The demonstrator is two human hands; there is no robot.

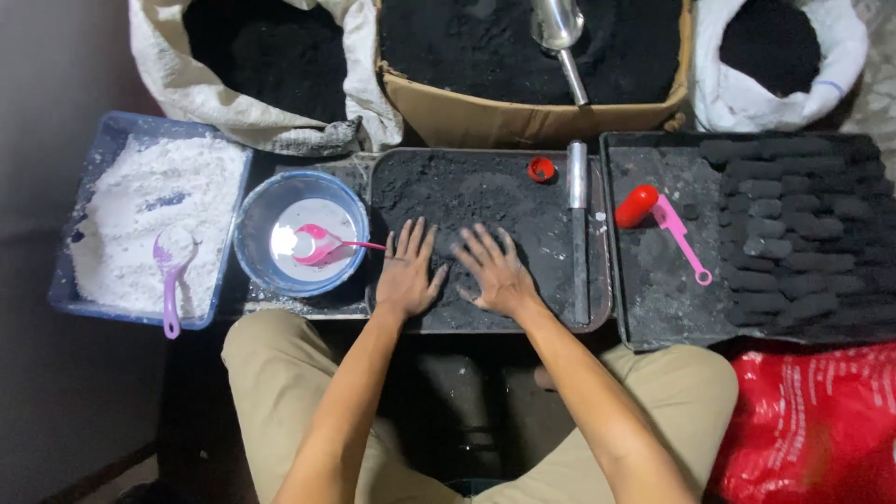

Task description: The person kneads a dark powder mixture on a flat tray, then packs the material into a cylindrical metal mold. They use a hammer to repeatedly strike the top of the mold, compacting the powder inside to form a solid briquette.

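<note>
Both hands lay flat and open, fingers spread, on black powder (485, 191) in a dark tray (602, 308) in front of the seated person. Left hand (408, 273) and right hand (495, 271) were side by side, gripping nothing, fingertips dusted black.

Containers by place: far left, a blue rectangular tub (75, 224) of white powder with a lilac scoop (171, 271) lying in it. Just left of the tray, a round blue bowl (252, 224) holding a pink scoop (322, 245). Behind, a pale woven sack (233, 107) of black material, a brown cardboard box (523, 117) of black powder with a metal scoop (560, 37) in it, and a white sack (831, 65). On the tray's far edge, a small red cap (540, 169) and a metal tube (578, 201). To the right, a second black tray (653, 299) held rows of dark moulded sticks (793, 224), a red cylinder (637, 205) and a pink tool (681, 238). Lower right, a red plastic bag (812, 429) with pale print, unreadable.

Cut off: sack tops, box back, red bag's right side. Bowl contents glared white, hard to identify.
</note>
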